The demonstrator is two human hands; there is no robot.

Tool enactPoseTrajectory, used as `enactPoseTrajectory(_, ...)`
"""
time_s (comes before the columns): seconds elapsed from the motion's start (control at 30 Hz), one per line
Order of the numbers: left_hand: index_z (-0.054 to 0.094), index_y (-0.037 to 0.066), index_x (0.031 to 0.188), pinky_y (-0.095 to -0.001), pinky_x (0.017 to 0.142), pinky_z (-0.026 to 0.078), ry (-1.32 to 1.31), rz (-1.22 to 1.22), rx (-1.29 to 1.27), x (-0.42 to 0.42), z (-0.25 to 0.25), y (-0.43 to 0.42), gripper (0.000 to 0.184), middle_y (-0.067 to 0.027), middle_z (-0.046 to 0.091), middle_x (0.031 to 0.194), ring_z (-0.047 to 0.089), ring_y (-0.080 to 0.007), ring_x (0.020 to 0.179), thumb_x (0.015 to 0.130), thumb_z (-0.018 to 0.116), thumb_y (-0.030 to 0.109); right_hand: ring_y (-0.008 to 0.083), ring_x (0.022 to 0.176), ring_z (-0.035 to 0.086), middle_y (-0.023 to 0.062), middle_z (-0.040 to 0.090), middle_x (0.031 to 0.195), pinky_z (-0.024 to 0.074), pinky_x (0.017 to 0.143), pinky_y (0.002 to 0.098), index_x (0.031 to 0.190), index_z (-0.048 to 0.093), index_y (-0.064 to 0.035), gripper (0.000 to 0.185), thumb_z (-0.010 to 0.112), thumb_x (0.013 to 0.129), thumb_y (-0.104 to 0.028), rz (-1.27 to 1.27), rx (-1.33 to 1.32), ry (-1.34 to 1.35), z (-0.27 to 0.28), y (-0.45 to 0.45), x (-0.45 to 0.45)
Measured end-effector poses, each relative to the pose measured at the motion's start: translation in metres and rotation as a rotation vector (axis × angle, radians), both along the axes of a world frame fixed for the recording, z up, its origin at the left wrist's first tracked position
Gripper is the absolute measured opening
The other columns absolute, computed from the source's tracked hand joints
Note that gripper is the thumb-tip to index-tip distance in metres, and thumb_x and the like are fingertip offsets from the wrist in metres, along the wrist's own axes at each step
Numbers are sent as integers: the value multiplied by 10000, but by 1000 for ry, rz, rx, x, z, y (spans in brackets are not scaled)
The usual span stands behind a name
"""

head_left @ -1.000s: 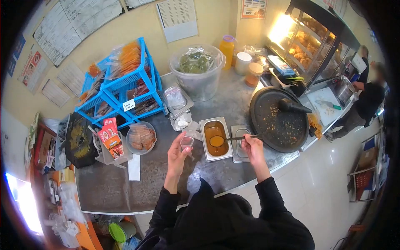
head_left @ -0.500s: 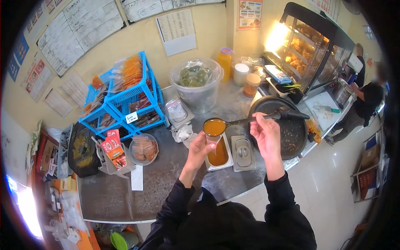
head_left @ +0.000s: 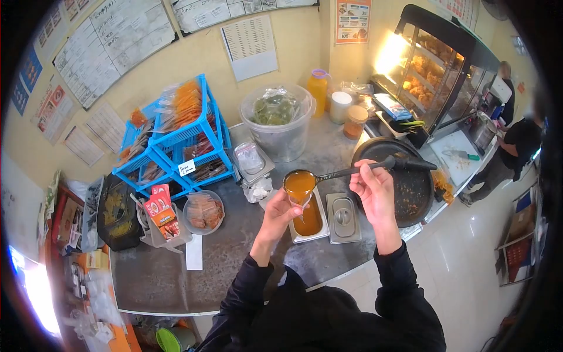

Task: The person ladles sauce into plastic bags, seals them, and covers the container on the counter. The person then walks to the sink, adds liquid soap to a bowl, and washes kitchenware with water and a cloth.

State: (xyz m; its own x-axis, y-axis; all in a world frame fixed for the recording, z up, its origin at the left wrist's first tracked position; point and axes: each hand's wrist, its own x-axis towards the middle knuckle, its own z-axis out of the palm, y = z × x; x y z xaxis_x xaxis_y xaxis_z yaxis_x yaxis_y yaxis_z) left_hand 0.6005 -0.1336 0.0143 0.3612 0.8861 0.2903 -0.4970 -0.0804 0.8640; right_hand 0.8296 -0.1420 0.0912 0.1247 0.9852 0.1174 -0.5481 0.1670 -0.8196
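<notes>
My right hand (head_left: 375,193) pinches the dark handle of a ladle (head_left: 337,174). The ladle's bowl holds orange-brown sauce (head_left: 299,182) and tips toward my left hand (head_left: 274,217). In those fingers is a small clear plastic bag (head_left: 302,204), its mouth right under the bowl, with some sauce showing inside. Below both stands a rectangular steel container (head_left: 311,234) of the same sauce. Its neighbour on the right is a steel container with a lid (head_left: 343,217).
Blue baskets (head_left: 193,138) of packets stand at the back left, beside a large clear bucket (head_left: 278,132). A round black pan (head_left: 404,205) lies to the right, below a lit food display case (head_left: 431,73). A bowl of packets (head_left: 203,212) is on the left. Two people stand far right.
The ladle has tilted further, and sauce now runs from its bowl into the plastic bag. Both hands stay in nearly the same place.
</notes>
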Motion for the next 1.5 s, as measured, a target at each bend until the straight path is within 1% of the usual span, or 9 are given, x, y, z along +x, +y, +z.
enactPoseTrajectory(0.27, 460, 32, 1296, -382, 867, 495, 7, 2, 7, -4, 2, 2, 619, -104, 546, 1253, 538, -225, 1149, 807, 733, 294, 120, 763, 621, 45, 607, 913, 572, 667, 271, 970, 620, 27, 202, 599, 918, -166, 23, 108, -82, 7, 2, -1)
enactPoseTrajectory(0.47, 470, 32, 1280, -367, 858, 496, 8, 15, -16, -6, 7, 1, 626, -120, 559, 1229, 550, -212, 1119, 794, 741, 319, 149, 754, 628, 77, 594, 905, 587, 673, 301, 968, 614, 29, 189, 601, 913, -151, -16, 258, -207, 10, -3, -1)
enactPoseTrajectory(0.8, 386, 3, 1355, -365, 890, 491, -62, -27, -27, -7, 5, 3, 743, -142, 547, 1250, 561, -230, 1111, 782, 756, 296, 158, 710, 619, 134, 614, 865, 550, 614, 263, 853, 666, 14, 74, 593, 861, 7, -27, 728, -551, 27, -24, 3)
enactPoseTrajectory(0.9, 351, -12, 1376, -356, 894, 488, -62, -31, -46, -7, 7, 2, 797, -135, 549, 1239, 562, -224, 1108, 772, 764, 305, 157, 685, 609, 121, 637, 836, 492, 568, 230, 856, 686, -12, 139, 597, 798, 77, -64, 800, -704, 37, -31, 3)
enactPoseTrajectory(1.13, 343, -4, 1382, -357, 857, 516, -36, 29, -33, -2, 8, -1, 836, -107, 568, 1183, 572, -228, 1076, 758, 767, 358, 198, 760, 648, 104, 655, 878, 533, 634, 279, 908, 714, -56, 252, 603, 749, 105, -99, 868, -857, 51, -40, 9)
enactPoseTrajectory(1.2, 334, 5, 1380, -353, 810, 547, -70, -25, -22, 0, 19, -5, 824, -95, 563, 1172, 580, -223, 1050, 770, 758, 360, 196, 794, 647, 92, 646, 904, 535, 667, 275, 940, 699, -56, 297, 609, 718, 118, -41, 851, -773, 47, -41, 9)
enactPoseTrajectory(1.23, 338, -5, 1377, -343, 859, 509, -135, -37, -65, 2, 20, -6, 825, -105, 554, 1177, 573, -218, 1053, 751, 787, 291, 213, 770, 648, 123, 654, 897, 545, 634, 284, 883, 701, -13, 191, 596, 770, 98, -36, 847, -739, 46, -41, 7)
enactPoseTrajectory(1.33, 332, 0, 1382, -336, 844, 516, -129, -31, -54, 5, 18, -4, 805, -110, 550, 1186, 576, -207, 1039, 773, 768, 297, 198, 768, 647, 117, 651, 888, 535, 641, 272, 893, 695, -21, 219, 596, 764, 127, -80, 876, -733, 46, -41, 9)
enactPoseTrajectory(1.5, 342, -7, 1378, -338, 825, 524, -120, -67, -46, 7, 15, -1, 793, -106, 550, 1191, 580, -201, 1037, 776, 765, 291, 184, 769, 640, 121, 646, 894, 524, 649, 261, 890, 689, -13, 142, 587, 832, 68, -125, 819, -668, 40, -45, 11)
